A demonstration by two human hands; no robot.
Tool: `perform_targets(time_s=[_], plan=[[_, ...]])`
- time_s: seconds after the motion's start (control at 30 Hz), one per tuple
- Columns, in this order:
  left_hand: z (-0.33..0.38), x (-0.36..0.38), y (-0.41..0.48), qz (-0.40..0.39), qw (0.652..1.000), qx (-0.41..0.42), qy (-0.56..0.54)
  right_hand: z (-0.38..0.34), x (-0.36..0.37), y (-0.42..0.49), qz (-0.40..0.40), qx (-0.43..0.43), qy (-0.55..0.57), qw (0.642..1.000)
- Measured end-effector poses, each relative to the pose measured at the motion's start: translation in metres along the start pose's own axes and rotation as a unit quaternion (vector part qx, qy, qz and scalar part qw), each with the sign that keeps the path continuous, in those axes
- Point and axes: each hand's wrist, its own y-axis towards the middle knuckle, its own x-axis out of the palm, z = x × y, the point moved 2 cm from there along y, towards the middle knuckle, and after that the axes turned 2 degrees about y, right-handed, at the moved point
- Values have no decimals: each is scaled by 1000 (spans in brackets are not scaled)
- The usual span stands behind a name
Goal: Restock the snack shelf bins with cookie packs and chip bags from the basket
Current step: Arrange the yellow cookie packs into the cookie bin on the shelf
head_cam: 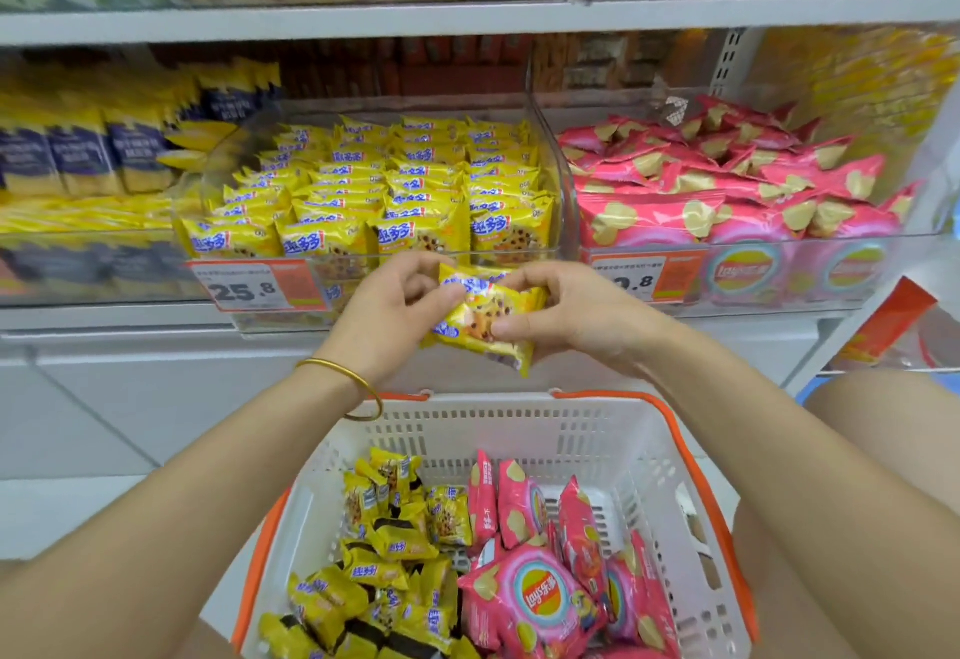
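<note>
We hold a yellow cookie pack (485, 323) between both hands, in the air just before the clear cookie bin (563, 222) and above the far rim of the basket (519, 424). The left hand (387, 315), with a gold bangle (358, 383) on its wrist, curls round the pack's left end. The right hand (566, 318) pinches its right side with thumb and fingers. Our fingers cover much of the wrapper, and a second yellow edge shows behind them; we cannot tell whether that is another pack. The bin's rows of packs are blurred toward the back. To its right, the chip bin (644, 248) holds pink bags, and our right hand hides part of its price label (644, 282). In the basket, loose cookie packs (384, 554) lie on the left and pink chip bags (530, 601) on the right. The bottom of the view cuts both heaps off, and our forearms cover the basket's near corners. The goods on the upper shelves are too smeared to read.
</note>
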Motion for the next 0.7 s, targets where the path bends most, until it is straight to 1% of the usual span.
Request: perform_targets(time_s=[0.1,0.17,0.2,0.23,0.3,0.37,0.43,0.5,0.6,0.7], plan=[[15,-29,7,115,993,35,4,-40,7,17,44,-46,-6,998],[21,-57,15,192,976,65,74,-67,10,40,85,-81,-11,993],[21,-71,20,214,964,76,138,-79,13,56,104,-97,-18,990],[17,-83,26,219,948,81,217,-90,16,75,120,-112,-28,986],[3,-103,37,188,910,70,362,-105,25,120,142,-128,-63,980],[-12,-113,45,140,880,57,450,-115,34,169,162,-135,-127,969],[-22,-118,50,115,865,40,487,-123,42,216,177,-147,-190,954],[-32,-119,54,98,860,33,501,-129,49,256,177,-152,-227,946],[-40,-119,58,100,865,49,490,-131,53,301,173,-166,-325,915],[-46,-121,62,115,865,72,482,-128,57,332,168,-191,-348,902]])
